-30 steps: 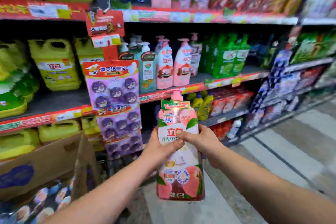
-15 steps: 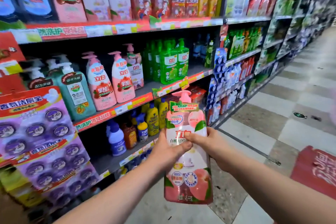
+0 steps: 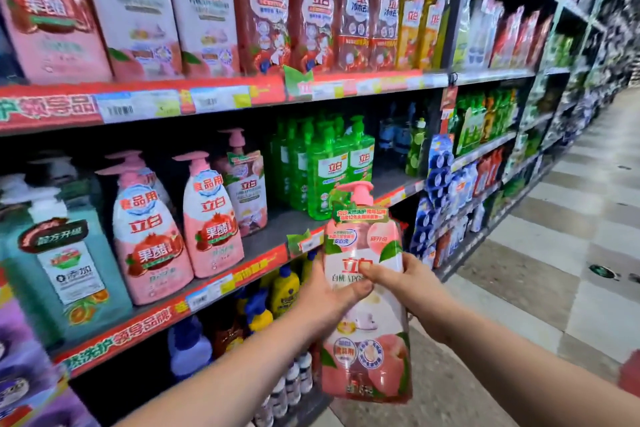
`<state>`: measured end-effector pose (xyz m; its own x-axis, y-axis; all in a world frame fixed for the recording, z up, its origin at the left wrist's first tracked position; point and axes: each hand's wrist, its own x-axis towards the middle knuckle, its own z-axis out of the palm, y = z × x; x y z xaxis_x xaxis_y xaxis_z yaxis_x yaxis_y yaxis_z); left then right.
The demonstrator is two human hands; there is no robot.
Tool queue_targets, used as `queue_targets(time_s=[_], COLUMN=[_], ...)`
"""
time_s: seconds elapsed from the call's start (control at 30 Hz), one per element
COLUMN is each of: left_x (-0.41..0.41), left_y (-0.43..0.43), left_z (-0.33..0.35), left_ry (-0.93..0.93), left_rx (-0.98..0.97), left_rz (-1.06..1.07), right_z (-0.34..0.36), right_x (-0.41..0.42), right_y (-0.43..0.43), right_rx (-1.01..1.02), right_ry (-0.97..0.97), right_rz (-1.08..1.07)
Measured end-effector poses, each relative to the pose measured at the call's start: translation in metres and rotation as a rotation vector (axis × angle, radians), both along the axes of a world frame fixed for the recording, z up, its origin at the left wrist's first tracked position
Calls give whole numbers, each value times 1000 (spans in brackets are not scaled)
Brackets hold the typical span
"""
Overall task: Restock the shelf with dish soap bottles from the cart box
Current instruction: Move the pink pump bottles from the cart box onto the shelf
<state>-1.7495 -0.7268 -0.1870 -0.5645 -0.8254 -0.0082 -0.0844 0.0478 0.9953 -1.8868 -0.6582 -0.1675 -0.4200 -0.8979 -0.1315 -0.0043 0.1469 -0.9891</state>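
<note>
The dish soap bottle, pink with a peach label, hangs upright before the edge of the middle shelf, near the green bottles, as we grip its waist with our left hand and right hand, both thumbs pressed across the front, fingers curled behind.

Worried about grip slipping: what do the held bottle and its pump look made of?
Bottle: plastic, it seems, with a glossy printed front and what looks like translucent pink near the neck; light glare shows on the surface, so probably slick. Pump: opaque pink plastic, smooth, likely rigid.
</note>
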Motion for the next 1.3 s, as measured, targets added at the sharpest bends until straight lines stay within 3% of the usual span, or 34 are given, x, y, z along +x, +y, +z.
queue_targets(time_s=[0.27,0.6,0.8,1.07,1.23,1.3], left_x=[-4,-9,-9,-8,-4,1], left_y=[-83,-171,-207,-226,-224,-222], left_z=[0,16,24,33,50,58], left_ry=[-71,-162,-186,-180,-329,-506], left_rx=[-87,-170,-261,-291,-479,-602], left_rz=[146,456,608,800,859,865], right_z=[11,36,48,28,13,8], right_x=[-12,-34,-39,-29,-28,-27], right_y=[-99,-233,-299,-343,-353,-357], right_rx=[15,35,-38,-227,-275,-269], right_ry=[7,143,164,172,239,232], right_rz=[126,434,645,660,686,711])
